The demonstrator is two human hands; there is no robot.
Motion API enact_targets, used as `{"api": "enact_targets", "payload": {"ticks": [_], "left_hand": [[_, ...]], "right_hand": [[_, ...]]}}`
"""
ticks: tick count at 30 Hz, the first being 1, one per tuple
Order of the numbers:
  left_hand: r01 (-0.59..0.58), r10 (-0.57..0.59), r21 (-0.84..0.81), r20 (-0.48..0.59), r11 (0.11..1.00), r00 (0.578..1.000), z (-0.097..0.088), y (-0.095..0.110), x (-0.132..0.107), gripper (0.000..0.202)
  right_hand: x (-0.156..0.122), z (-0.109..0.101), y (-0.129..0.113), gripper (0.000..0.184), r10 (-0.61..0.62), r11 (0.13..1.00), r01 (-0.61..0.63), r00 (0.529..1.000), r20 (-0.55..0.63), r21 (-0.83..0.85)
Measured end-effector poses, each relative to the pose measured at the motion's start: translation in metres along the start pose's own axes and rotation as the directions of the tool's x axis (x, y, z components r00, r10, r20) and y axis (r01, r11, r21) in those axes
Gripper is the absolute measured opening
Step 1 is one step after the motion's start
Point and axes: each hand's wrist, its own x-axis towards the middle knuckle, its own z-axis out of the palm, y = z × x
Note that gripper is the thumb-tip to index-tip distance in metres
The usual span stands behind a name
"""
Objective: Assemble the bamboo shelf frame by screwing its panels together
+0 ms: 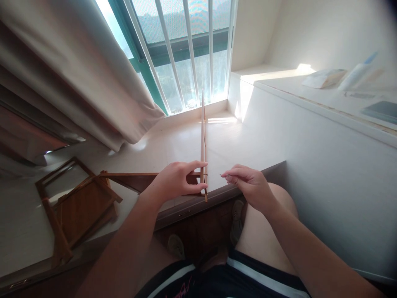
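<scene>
Behind our pale bench (229, 140), a curtain (102, 78) flanks a barred window (186, 62). Toward the bench's left end lies another wooden piece (82, 207). Near the front edge, our left hand (173, 179), half open, grips a wooden frame (202, 149); our right hand (249, 182) pinches something tiny (227, 176).

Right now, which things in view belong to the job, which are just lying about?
Job:
wooden assembly, in left hand
thin piece, in right hand; too small to identify
second wooden frame, probably, though untouched

Lying about, apparently, on the ledge:
white tube
pale packet
dark flat object
</scene>
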Motion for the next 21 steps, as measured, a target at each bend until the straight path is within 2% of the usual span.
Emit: {"api": "enact_targets", "payload": {"ticks": [3, 6, 10, 16, 21], "left_hand": [[0.004, -0.004, 0.008, 0.001, 1.000, 1.000, -0.001, 0.001, 0.000, 0.052], [0.002, -0.002, 0.008, 0.003, 1.000, 1.000, -0.001, 0.002, 0.001, 0.052], [-0.001, 0.001, 0.013, -0.002, 1.000, 1.000, -0.001, 0.001, 0.001, 0.050], [0.004, -0.004, 0.006, 0.002, 1.000, 1.000, 0.000, 0.001, 0.001, 0.051], [0.003, -0.003, -0.018, 0.000, 1.000, 1.000, 0.001, 0.001, 0.002, 0.051]], "right_hand": [[-0.002, 0.009, 0.002, 0.019, 0.081, 0.973, -0.061, 0.993, -0.082, 0.220], [-0.003, 0.020, 0.004, 0.020, 0.093, 0.926, -0.065, 0.994, -0.059, 0.371], [-0.001, 0.029, 0.009, 0.019, 0.095, 0.897, -0.076, 0.995, -0.021, 0.435], [0.001, 0.032, 0.016, 0.021, 0.125, 0.837, -0.107, 0.992, 0.002, 0.537], [0.001, 0.032, 0.017, 0.022, 0.125, 0.833, -0.103, 0.992, -0.004, 0.543]]}}
